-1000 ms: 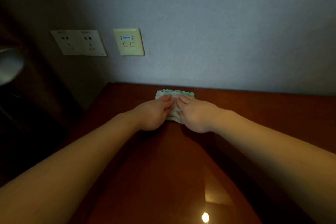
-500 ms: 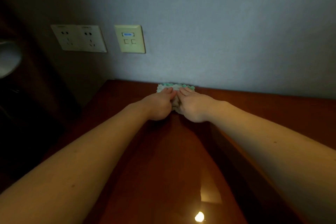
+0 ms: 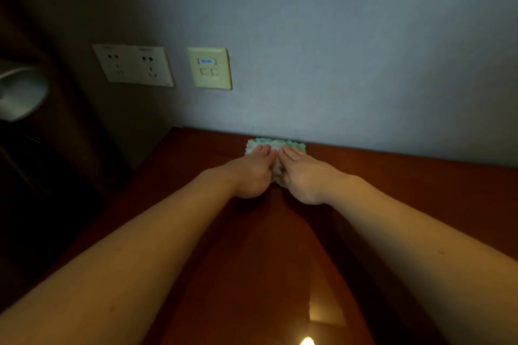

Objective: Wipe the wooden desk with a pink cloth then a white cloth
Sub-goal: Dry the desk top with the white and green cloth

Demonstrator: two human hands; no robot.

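Trainee: Why press one rag two-handed?

Supervisor: For even pressure, I'd judge. The left hand [image 3: 252,173] and right hand [image 3: 304,176] lie side by side, fingers straight and flat on the folded white cloth with a green scalloped edge [image 3: 276,145], pressing rather than gripping.

Trainee: Where is it?

Supervisor: At the back of the glossy reddish-brown wooden desk [image 3: 420,190], right against the grey-blue wall [image 3: 350,64], probably to catch the far edge.

Trainee: And the room?

Supervisor: Dim. A white double socket plate [image 3: 134,66] and a cream switch plate [image 3: 209,68] sit on the wall, up left. Light glares off the near desktop.
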